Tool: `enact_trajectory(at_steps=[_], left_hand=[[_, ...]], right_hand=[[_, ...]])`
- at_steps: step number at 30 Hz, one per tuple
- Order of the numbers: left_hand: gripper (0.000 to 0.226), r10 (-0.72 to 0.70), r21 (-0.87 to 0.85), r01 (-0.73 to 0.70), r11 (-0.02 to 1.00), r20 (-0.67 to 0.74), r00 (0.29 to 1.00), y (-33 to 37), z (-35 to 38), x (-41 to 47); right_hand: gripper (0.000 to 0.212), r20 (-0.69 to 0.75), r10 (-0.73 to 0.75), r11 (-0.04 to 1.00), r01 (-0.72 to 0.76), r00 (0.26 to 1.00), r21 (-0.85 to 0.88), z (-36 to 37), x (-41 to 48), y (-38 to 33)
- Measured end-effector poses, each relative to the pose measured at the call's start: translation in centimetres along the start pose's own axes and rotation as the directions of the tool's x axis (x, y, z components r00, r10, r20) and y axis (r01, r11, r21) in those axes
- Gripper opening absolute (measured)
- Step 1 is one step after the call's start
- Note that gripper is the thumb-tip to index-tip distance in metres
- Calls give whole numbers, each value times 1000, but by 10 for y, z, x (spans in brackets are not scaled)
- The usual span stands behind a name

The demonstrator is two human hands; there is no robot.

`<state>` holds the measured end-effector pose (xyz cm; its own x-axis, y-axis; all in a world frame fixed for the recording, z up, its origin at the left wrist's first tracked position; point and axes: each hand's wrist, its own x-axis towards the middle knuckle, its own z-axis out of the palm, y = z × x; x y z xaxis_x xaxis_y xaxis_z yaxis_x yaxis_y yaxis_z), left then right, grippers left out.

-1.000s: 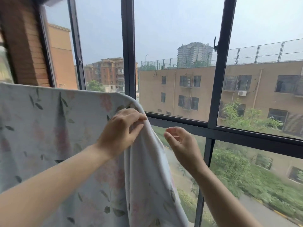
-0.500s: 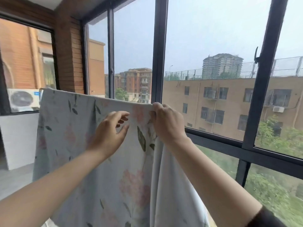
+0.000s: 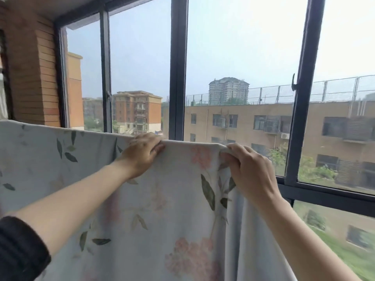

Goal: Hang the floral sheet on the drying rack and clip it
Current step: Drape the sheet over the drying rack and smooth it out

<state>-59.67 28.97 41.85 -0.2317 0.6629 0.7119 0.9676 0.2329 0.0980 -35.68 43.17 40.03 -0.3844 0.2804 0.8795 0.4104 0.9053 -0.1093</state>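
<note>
Dark ribbed knit sleeve (image 3: 19, 250) high on the left arm, cuff near the elbow; both forearms bare.

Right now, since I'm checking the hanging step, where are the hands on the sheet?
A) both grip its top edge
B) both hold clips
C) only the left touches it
A: the left hand and the right hand each curl over the top edge of the sheet.

Floral sheet (image 3: 178, 201) over a straight rail, hidden under its top fold.
</note>
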Motion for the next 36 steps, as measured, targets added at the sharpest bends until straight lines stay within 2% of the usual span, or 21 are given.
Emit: enact_trajectory(at_steps=[1, 5, 8, 12, 15, 18, 20, 23, 26, 30, 33, 36], left_hand=[[51, 19, -34, -21, 999, -37, 999, -7, 5, 1], [27, 33, -144, -59, 988, -172, 985, -15, 17, 2], [37, 61, -166, -97, 981, -207, 976, -22, 21, 2], [33, 63, -162, -101, 982, -224, 973, -20, 23, 1], [34, 69, -146, -107, 983, -243, 968, -23, 21, -1], [31, 92, -147, -130, 981, -241, 966, -30, 19, -2], [30, 135, -162, -171, 972, -215, 967, -37, 16, -1], [32, 165, -223, -199, 954, -162, 973, -56, 8, 7], [39, 142, -172, -167, 971, -148, 979, -99, 1, 19], [57, 224, -54, -230, 972, -104, 969, -159, 2, 27], [47, 249, -49, -264, 963, -204, 947, -169, 8, 28], [38, 253, -44, -275, 961, -272, 928, -172, 10, 28]], right_hand=[[12, 2, 10, 1000, -10, 1000, -8, 0, -1, -2], [10, -14, 29, 994, -31, 999, -108, -3, -1, -14], [30, 26, 12, 985, -7, 1000, -174, 1, 10, -45], [25, 84, 3, 978, 14, 996, -210, 33, 43, -96], [41, 92, 45, 944, -12, 995, -331, 61, 59, -114], [54, -34, 7, 885, -22, 999, -465, 79, 57, -116], [51, -146, -49, 881, -26, 988, -472, 85, 57, -113], [48, -194, -74, 869, -32, 978, -495, 89, 58, -102], [49, -192, -57, 862, -49, 980, -505, 88, 57, -95], [49, -208, -78, 832, -51, 975, -552, 90, 57, -92], [50, -186, -45, 817, -71, 982, -573, 90, 57, -93], [53, -165, 88, 809, -167, 982, -563, 92, 62, -103]])
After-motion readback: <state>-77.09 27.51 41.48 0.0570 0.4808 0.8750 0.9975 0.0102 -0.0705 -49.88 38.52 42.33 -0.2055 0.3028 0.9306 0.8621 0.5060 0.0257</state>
